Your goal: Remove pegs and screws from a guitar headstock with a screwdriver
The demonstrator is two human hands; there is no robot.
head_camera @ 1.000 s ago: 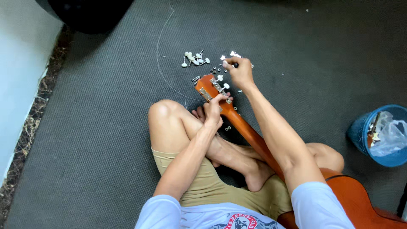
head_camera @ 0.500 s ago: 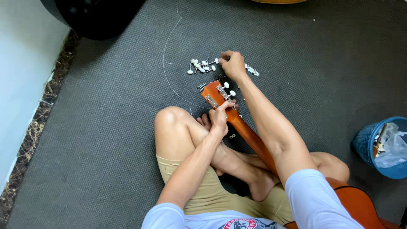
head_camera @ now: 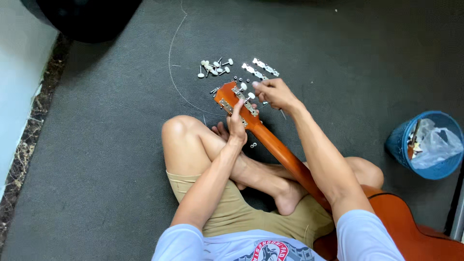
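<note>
the guitar headstock lies face up across the person's crossed legs, its end pointing to the far side, the orange neck running back near and right to the body at the bottom right corner. the left hand is clasped around the near end of the headstock where it meets the neck, steadying it. the right hand is pinched on a white-knobbed tuning peg at the right edge of the headstock; whether a tool sits in that grip is too small to tell. by the look of it, the step in hand is work on the tuning pegs, with the strings off; the next move likely calls for a firm hold on the neck and a small, careful twist or pull at the peg so no little part drops.

just beyond the headstock, on the grey carpet, lie loose pegs and two metal plates, with tiny washers beside the neck near the knee. a thin string curves away to the far left. there is wide open floor to the left, up to the pale wall edge; a dark round thing sits far left. to the right, a blue bin with a plastic bag stands well apart from the arm.
</note>
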